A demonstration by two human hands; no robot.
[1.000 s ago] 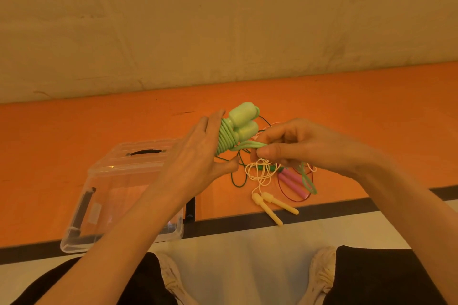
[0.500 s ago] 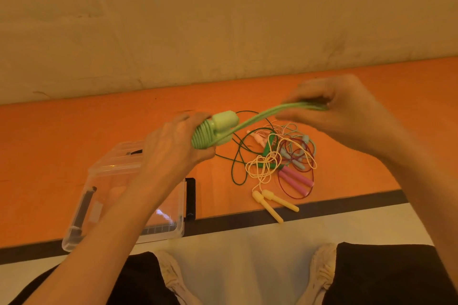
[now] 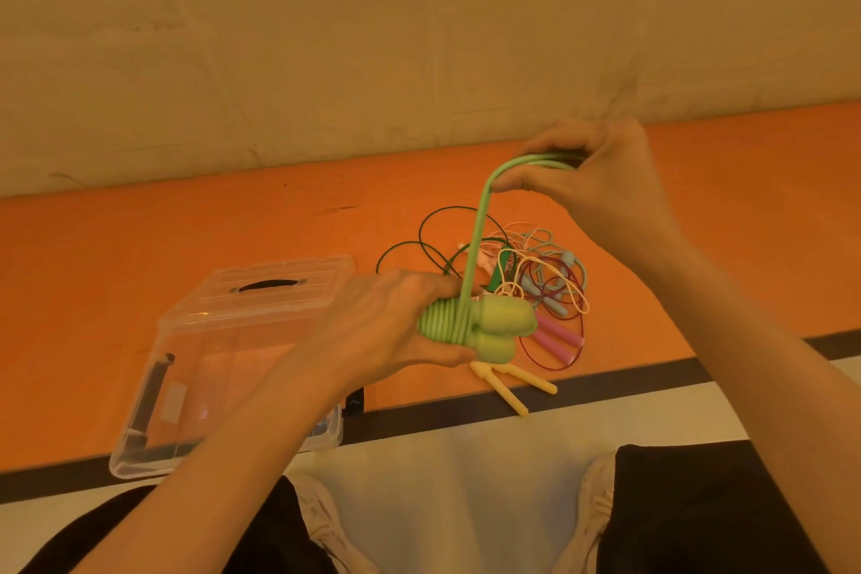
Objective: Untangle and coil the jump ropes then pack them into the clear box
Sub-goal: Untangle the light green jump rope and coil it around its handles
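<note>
Above the orange floor, our left hand [image 3: 386,331] grips the pale green jump rope's coiled handles [image 3: 470,324]; our right hand [image 3: 601,186] pinches its cord taut. We should wrap tightly, beside the clear plastic box [image 3: 233,359].

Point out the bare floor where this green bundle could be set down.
Bare orange floor lies left of and behind the clear box, and right of the tangled ropes under the right hand. It is crowded between box and tangle, where the left hand holds the green rope.

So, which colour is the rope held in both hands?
Light green rope, handles included; seen in the head view.
</note>
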